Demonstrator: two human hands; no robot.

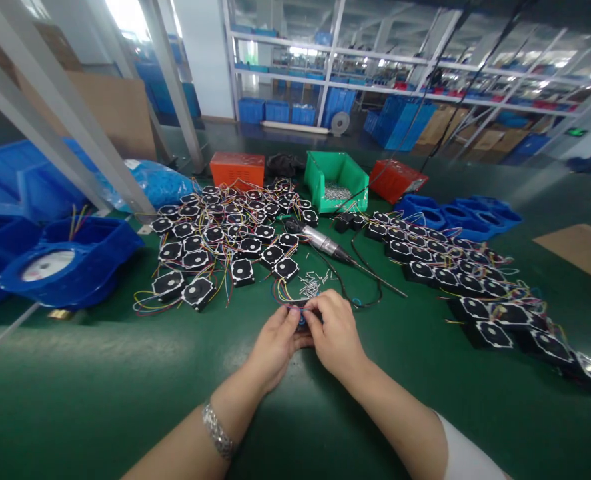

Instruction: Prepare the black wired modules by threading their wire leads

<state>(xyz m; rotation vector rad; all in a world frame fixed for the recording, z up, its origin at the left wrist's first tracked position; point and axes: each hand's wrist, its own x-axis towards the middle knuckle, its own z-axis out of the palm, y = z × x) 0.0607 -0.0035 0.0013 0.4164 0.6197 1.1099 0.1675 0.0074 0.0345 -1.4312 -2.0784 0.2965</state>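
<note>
Close in front of me, my left hand [274, 343] grips a small black motor-like unit [299, 303] from the left side and from below. Coloured wires stick out of its far side. My right hand [338, 333] is closed at the same unit, thumb and index finger pinched at its top near a bit of blue [302, 319]. Fingers mostly cover the unit, and whether the right fingertips hold a small part I cannot tell. Just beyond the hands lies a loose pile of silver screws [311, 285]. Behind it rests an electric screwdriver [322, 241], its long bit pointing right.
Many black units with coloured wires [214, 233] cover the green table [125, 387] at left. More stand in rows at right [445, 277]. A green bin [315, 183] of screws, two orange boxes [238, 170] [398, 180] and blue housings [75, 283] surround them.
</note>
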